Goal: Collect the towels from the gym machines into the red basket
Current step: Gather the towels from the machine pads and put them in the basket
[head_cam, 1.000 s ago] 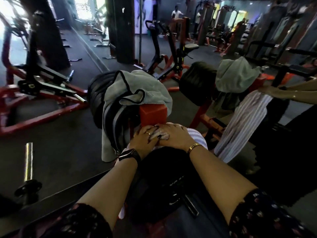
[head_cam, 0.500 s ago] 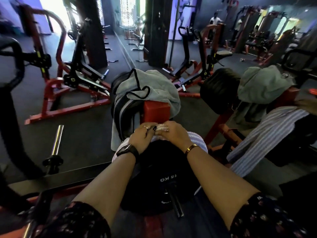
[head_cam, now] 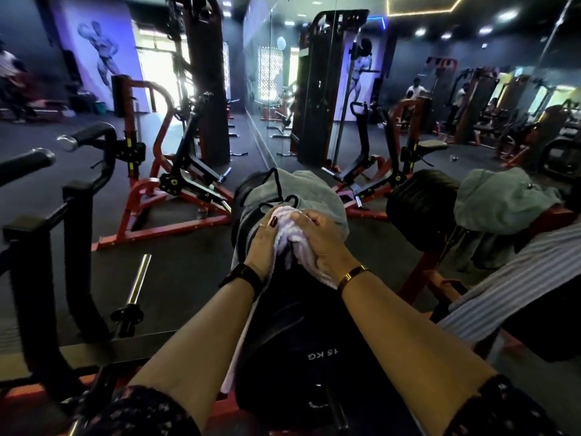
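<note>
Lower left: a smooth chrome bar (head_cam: 138, 280) lies on the dark matte floor. Centre: left hand (head_cam: 265, 243) and right hand (head_cam: 328, 243) both grip a bunched white towel (head_cam: 290, 229) — ribbed terry, a soft roll, its long axis slanting from frame centre down toward the right wrist. It sits above a black 15 KG plate (head_cam: 314, 341), in front of a draped grey towel (head_cam: 317, 193). Right edge — a crumpled grey-green towel (head_cam: 500, 199) and a striped cloth (head_cam: 518, 275).
</note>
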A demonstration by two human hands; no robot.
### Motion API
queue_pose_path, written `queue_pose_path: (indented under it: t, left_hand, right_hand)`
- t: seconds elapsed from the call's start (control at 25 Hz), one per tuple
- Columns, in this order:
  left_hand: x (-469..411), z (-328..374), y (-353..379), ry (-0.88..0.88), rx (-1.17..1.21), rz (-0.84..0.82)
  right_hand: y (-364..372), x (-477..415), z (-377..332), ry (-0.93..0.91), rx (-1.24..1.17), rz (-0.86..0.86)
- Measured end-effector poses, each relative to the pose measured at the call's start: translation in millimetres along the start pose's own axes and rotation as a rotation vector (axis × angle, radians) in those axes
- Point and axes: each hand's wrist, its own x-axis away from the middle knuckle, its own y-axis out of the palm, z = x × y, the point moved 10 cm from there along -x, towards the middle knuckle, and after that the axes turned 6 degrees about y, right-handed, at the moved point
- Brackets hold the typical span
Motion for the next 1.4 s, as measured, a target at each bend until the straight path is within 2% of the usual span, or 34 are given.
queue_pose_path:
  t: [0.16,0.36,0.52,0.68,0.84,0.96,1.04,1.28,1.4]
  left_hand:
    - [-12,7,-30,0.061,-0.047,0.053]
    - [-22,13,-104,0.15,-0.23,0.018]
    - [-35,26,-163,0.185,-0.23,-0.003]
    - [-54,30,-221,0.19,-0.194,0.06]
    - [-73,19,-223,0.173,-0.189,0.075]
    - [-84,7,-192,0.14,-0.189,0.061]
    - [-88,2,-169,0.123,-0.192,0.063]
    - [-136,-10,-114,0.108,-0.213,0.058]
    - [-165,-24,-97,0.097,-0.213,0.128]
  right_hand:
    - [38,-19,9,-0.002,-0.231,0.01]
    - [106,-42,25,0.091,-0.261,0.007]
    - [174,-54,35,0.202,-0.457,-0.061]
    - [225,-71,35,0.194,-0.459,-0.032]
    - [214,-90,40,0.153,-0.28,0.073]
    - [162,-104,55,0.177,0.005,0.265]
    - [127,-110,61,0.206,0.109,0.352]
    - [51,-126,15,0.065,0.509,0.42]
    - [9,-148,4,-0.021,0.692,0.406]
